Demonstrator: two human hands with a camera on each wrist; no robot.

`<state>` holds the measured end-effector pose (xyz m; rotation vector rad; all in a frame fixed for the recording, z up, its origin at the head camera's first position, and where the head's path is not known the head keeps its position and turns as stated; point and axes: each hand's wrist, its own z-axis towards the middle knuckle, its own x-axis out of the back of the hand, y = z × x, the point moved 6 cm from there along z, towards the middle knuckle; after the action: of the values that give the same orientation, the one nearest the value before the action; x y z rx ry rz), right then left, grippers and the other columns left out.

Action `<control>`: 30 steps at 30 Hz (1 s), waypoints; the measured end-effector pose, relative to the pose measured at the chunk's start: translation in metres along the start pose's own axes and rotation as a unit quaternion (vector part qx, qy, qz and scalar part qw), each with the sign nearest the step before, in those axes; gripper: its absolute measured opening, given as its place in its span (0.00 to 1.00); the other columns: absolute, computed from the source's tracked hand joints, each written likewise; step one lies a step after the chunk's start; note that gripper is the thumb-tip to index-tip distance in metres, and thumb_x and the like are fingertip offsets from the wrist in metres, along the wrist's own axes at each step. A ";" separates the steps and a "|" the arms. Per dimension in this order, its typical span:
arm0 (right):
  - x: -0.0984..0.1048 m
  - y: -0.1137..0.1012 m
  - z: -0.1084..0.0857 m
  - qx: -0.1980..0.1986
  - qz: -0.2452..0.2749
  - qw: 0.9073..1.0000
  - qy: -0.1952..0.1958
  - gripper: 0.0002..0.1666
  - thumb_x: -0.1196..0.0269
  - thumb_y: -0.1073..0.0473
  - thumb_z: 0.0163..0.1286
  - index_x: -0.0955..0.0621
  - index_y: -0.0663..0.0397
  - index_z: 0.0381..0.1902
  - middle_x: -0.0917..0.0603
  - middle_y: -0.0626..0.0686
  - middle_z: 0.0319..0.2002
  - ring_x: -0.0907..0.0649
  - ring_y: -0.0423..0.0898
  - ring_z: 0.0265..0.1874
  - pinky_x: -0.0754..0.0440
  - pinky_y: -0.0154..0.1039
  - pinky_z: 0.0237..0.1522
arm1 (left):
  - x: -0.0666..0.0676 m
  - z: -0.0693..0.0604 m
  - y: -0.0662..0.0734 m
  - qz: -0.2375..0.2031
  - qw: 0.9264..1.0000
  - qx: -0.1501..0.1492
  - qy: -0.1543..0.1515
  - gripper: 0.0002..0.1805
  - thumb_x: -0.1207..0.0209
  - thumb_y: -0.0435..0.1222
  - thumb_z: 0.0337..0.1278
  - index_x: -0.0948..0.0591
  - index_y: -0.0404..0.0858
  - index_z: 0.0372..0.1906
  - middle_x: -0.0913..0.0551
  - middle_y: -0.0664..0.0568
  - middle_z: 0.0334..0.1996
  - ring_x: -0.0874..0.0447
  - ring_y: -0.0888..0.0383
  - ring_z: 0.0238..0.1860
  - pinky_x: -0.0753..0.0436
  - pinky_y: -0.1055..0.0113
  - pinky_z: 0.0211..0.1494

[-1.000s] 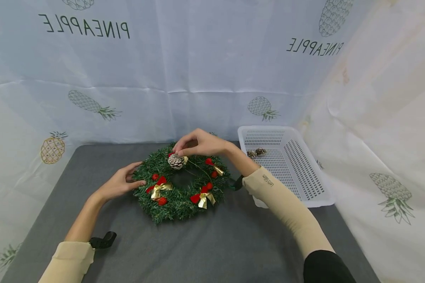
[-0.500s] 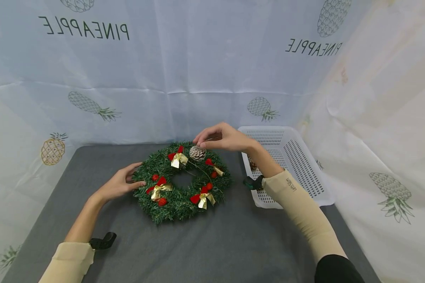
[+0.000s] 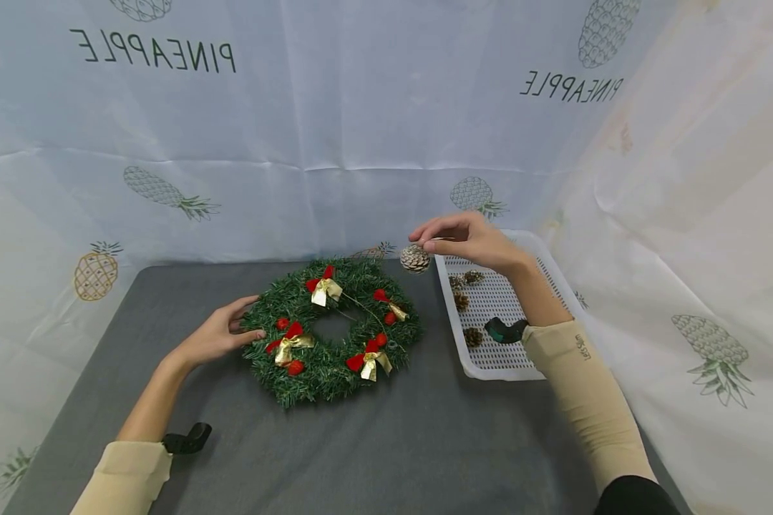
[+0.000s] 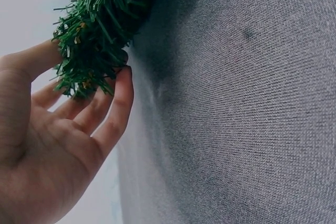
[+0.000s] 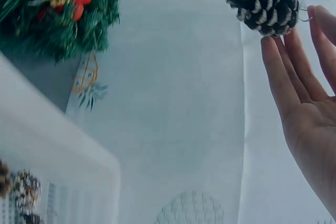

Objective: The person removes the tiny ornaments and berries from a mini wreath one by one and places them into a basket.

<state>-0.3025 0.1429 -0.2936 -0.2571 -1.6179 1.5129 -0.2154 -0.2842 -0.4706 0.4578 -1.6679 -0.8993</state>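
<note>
A green wreath (image 3: 318,383) with red-and-gold bows and red berries lies on the grey table. My left hand (image 3: 214,332) holds its left edge; in the left wrist view the fingers (image 4: 119,103) curl round the greenery (image 4: 97,40). Up in the air, between wreath and basket, my right hand (image 3: 479,242) pinches a white-tipped pine cone (image 3: 415,259) by a thin wire loop (image 5: 305,16). In the right wrist view another fingertip touches the cone's underside.
A white perforated basket (image 3: 459,357) stands right of the wreath, partly behind the right forearm. Several small pine cones (image 3: 473,337) lie along its left side. A pineapple-print curtain (image 3: 373,107) hangs behind the grey table (image 3: 361,458).
My right hand has carried the pine cone from over the wreath's top bow rightward to near the basket's edge. The top bow and more basket cones show now. The left hand stays put.
</note>
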 end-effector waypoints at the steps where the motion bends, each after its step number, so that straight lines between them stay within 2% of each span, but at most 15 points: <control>1: 0.004 0.001 -0.003 -0.001 -0.005 1.000 0.004 0.10 0.33 0.63 0.79 0.10 0.64 0.51 0.10 0.52 0.62 0.11 0.44 0.62 0.12 0.40 0.65 | 0.000 0.000 0.000 0.000 1.000 0.001 0.000 0.47 0.33 0.39 0.76 0.44 0.27 0.86 0.44 0.19 0.82 0.40 0.15 0.78 0.25 0.23 0.71; 10: 0.028 0.021 -0.029 -0.026 -0.012 0.999 0.032 0.10 0.33 0.65 0.79 0.11 0.68 0.50 0.09 0.45 0.60 0.13 0.39 0.64 0.13 0.36 0.64 | -0.001 -0.001 0.002 -0.006 1.000 -0.003 0.004 0.46 0.33 0.40 0.76 0.44 0.27 0.86 0.45 0.20 0.83 0.42 0.15 0.79 0.27 0.23 0.73; 19: 0.055 0.048 -0.056 -0.050 -0.010 0.996 0.075 0.13 0.33 0.64 0.80 0.13 0.72 0.53 0.07 0.41 0.55 0.09 0.37 0.56 0.10 0.36 0.61 | -0.001 -0.002 0.002 -0.011 1.000 -0.001 0.002 0.47 0.34 0.42 0.77 0.44 0.27 0.86 0.46 0.20 0.83 0.43 0.15 0.79 0.28 0.22 0.73; 26: 0.073 0.060 -0.072 -0.067 -0.023 0.991 0.110 0.14 0.33 0.65 0.80 0.12 0.72 0.54 0.06 0.42 0.50 0.08 0.39 0.51 0.10 0.33 0.58 | -0.001 -0.002 0.003 -0.014 1.000 0.001 -0.002 0.47 0.34 0.41 0.77 0.46 0.27 0.86 0.47 0.20 0.83 0.43 0.15 0.79 0.28 0.23 0.73; 30: 0.080 0.070 -0.080 -0.087 -0.037 0.988 0.126 0.15 0.32 0.62 0.80 0.12 0.70 0.55 0.06 0.43 0.48 0.08 0.43 0.51 0.11 0.31 0.56 | -0.001 -0.001 0.003 -0.014 1.000 -0.002 -0.003 0.47 0.34 0.40 0.77 0.45 0.27 0.86 0.47 0.20 0.83 0.43 0.15 0.79 0.28 0.23 0.73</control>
<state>-0.3220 0.2696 -0.3298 -0.4611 -1.5389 1.2304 -0.2136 -0.2816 -0.4686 0.4770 -1.6684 -0.9241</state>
